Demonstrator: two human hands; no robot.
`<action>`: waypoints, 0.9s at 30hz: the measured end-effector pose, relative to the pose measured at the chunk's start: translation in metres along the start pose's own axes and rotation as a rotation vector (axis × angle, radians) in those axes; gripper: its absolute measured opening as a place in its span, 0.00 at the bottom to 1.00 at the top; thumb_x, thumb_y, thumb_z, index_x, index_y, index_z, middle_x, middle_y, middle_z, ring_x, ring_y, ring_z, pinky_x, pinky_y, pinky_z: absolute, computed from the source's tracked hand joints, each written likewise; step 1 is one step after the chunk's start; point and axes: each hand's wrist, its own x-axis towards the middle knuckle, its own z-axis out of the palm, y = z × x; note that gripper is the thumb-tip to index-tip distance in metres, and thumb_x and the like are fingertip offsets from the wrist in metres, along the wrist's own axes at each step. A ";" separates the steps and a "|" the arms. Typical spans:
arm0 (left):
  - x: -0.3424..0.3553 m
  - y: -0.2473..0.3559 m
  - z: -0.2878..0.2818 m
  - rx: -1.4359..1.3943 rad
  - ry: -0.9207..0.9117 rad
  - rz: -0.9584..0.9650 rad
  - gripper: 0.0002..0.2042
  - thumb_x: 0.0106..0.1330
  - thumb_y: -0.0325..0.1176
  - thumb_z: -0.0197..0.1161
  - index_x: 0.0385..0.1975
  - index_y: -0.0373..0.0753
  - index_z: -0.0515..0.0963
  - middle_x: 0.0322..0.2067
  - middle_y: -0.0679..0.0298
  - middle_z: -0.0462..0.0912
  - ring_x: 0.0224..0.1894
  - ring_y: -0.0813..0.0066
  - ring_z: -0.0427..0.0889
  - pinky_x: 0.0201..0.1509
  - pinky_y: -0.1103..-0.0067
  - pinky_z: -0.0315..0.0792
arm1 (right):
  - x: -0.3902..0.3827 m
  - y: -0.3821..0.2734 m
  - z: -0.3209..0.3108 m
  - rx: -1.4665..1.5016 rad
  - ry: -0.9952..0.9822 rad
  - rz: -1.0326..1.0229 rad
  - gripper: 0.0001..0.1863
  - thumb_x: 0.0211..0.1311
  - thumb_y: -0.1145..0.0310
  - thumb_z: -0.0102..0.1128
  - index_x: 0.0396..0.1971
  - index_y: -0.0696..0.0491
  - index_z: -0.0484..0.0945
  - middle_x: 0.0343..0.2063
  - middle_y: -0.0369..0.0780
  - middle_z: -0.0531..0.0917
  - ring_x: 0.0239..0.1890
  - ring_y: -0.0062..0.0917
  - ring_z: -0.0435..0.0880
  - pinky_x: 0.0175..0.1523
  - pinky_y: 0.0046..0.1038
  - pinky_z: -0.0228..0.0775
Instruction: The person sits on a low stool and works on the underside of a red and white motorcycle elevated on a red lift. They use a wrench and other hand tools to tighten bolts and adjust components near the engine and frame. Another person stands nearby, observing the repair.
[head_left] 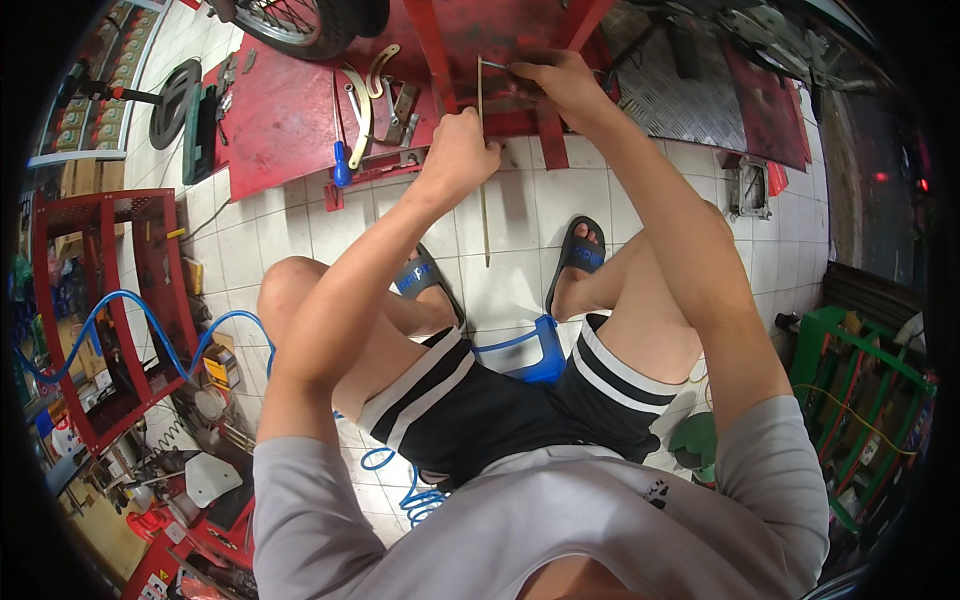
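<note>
My left hand [462, 152] is closed around a long, thin brass-coloured strip [487, 225], which runs from above the fist down past it over the tiled floor. Near the strip's upper end, my right hand [562, 86] grips a thin metal rod [494, 65]; its tip meets or nearly meets the strip. The rod's other end is hidden in my fingers. To the left on the red platform [285, 120] lie a curved gold-coloured guide [358, 130], a smaller curved piece [380, 68] and a blue-handled screwdriver [341, 165].
A motorcycle wheel [290, 25] stands at the platform's far left. Red frame legs [432, 50] rise beside my hands. Over on the left are a red metal rack [110, 310] and a blue coiled hose [150, 320]. A green metal rack [860, 400] stands at the right.
</note>
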 end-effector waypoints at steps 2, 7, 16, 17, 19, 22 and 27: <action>-0.003 0.000 -0.001 -0.005 0.002 0.030 0.12 0.51 0.29 0.61 0.28 0.23 0.73 0.21 0.39 0.77 0.30 0.43 0.81 0.39 0.62 0.74 | -0.009 0.000 -0.006 0.186 -0.064 0.108 0.09 0.58 0.72 0.59 0.35 0.62 0.78 0.27 0.39 0.81 0.29 0.21 0.79 0.36 0.23 0.73; -0.004 0.010 -0.008 0.022 -0.075 0.040 0.13 0.52 0.28 0.61 0.31 0.22 0.73 0.27 0.37 0.78 0.35 0.41 0.81 0.43 0.61 0.76 | -0.022 0.015 -0.041 0.493 -0.160 0.235 0.08 0.64 0.72 0.54 0.38 0.61 0.73 0.31 0.40 0.78 0.32 0.21 0.76 0.36 0.22 0.71; -0.006 0.015 -0.020 0.189 -0.196 0.025 0.11 0.52 0.27 0.62 0.33 0.26 0.77 0.31 0.41 0.81 0.40 0.43 0.82 0.45 0.62 0.77 | -0.030 0.075 -0.142 -0.106 0.230 0.314 0.11 0.57 0.66 0.63 0.31 0.59 0.79 0.23 0.39 0.81 0.23 0.23 0.78 0.28 0.26 0.72; -0.005 0.018 -0.022 0.215 -0.249 0.023 0.11 0.51 0.26 0.61 0.33 0.26 0.77 0.31 0.41 0.81 0.40 0.43 0.82 0.45 0.62 0.76 | -0.026 0.085 -0.162 -0.205 0.274 0.340 0.13 0.54 0.64 0.66 0.29 0.59 0.80 0.22 0.39 0.81 0.22 0.23 0.78 0.28 0.27 0.72; -0.005 0.016 -0.022 0.259 -0.295 -0.004 0.11 0.50 0.24 0.60 0.33 0.26 0.77 0.32 0.41 0.81 0.40 0.44 0.82 0.45 0.62 0.76 | -0.014 0.090 -0.171 -0.442 0.331 0.389 0.16 0.50 0.58 0.69 0.28 0.58 0.82 0.20 0.38 0.81 0.21 0.23 0.80 0.29 0.27 0.73; -0.008 0.006 -0.022 0.322 -0.293 -0.051 0.11 0.50 0.22 0.58 0.34 0.28 0.78 0.32 0.43 0.82 0.40 0.47 0.83 0.46 0.63 0.77 | 0.000 0.093 -0.157 -0.814 0.365 0.428 0.21 0.46 0.52 0.71 0.28 0.57 0.84 0.21 0.41 0.83 0.24 0.26 0.83 0.33 0.28 0.75; -0.006 0.001 -0.019 0.410 -0.338 -0.090 0.11 0.50 0.22 0.58 0.34 0.30 0.80 0.32 0.45 0.82 0.40 0.49 0.83 0.45 0.64 0.78 | 0.016 0.123 -0.166 -1.257 0.444 0.267 0.24 0.44 0.48 0.68 0.31 0.55 0.85 0.32 0.46 0.86 0.36 0.34 0.86 0.45 0.31 0.77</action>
